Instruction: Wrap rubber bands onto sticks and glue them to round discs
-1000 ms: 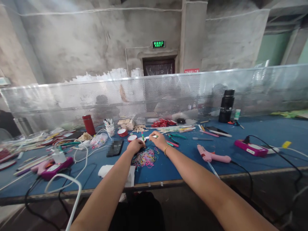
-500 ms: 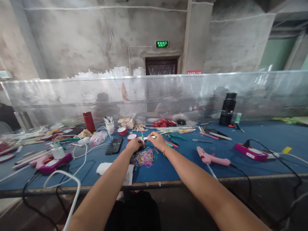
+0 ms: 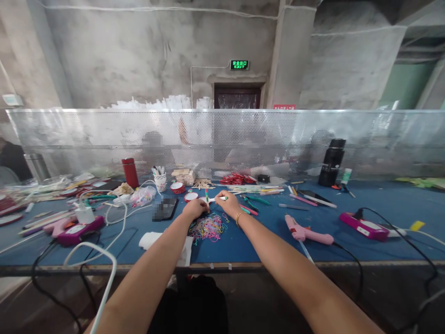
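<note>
My left hand (image 3: pixel 198 208) pinches a thin upright stick (image 3: pixel 206 194) with green and red bands, at the middle of the table. In my right hand (image 3: pixel 227 202) is a white marker with a green end (image 3: pixel 219 199), lying roughly level, its tip against or very near the stick. Just below both hands spreads a pile of colourful small bands (image 3: pixel 207 228). A white tissue (image 3: pixel 152 240) lies partly under my left forearm. Green and pink markers (image 3: pixel 249 210) rest right of my right hand.
A pink glue gun (image 3: pixel 308 234) and a purple power strip (image 3: pixel 363 227) lie to the right. On the left are a phone (image 3: pixel 166 209), a red bottle (image 3: pixel 130 173), a pen cup (image 3: pixel 160 182) and white cables. A perforated metal screen (image 3: pixel 194 139) stands behind.
The camera view has shifted slightly, so the background sits a little to the right. Both hands keep nearly the same hold on the stick and the marker.
</note>
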Demonstrator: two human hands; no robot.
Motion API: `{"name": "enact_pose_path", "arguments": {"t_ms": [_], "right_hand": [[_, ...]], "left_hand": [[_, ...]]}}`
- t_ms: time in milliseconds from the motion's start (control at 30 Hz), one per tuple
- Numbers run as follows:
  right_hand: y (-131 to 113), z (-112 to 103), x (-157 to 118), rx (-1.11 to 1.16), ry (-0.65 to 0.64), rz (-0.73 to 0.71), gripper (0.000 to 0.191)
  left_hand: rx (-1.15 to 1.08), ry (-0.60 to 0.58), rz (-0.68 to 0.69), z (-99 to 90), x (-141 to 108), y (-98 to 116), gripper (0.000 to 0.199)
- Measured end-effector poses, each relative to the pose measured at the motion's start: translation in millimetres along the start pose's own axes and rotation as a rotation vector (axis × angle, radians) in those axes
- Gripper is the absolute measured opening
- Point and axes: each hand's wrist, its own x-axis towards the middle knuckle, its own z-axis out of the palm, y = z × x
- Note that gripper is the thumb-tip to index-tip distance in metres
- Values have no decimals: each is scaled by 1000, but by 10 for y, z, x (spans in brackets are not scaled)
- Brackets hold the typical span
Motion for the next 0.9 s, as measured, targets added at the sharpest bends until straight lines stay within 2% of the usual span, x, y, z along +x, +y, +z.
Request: {"name": "enact_pose_path", "arguments": {"t_ms": [900], "right_hand": [[-18, 25, -2, -11, 16, 12, 15]], "left_hand": [[-14, -10, 1, -21, -27, -57, 18]]}}
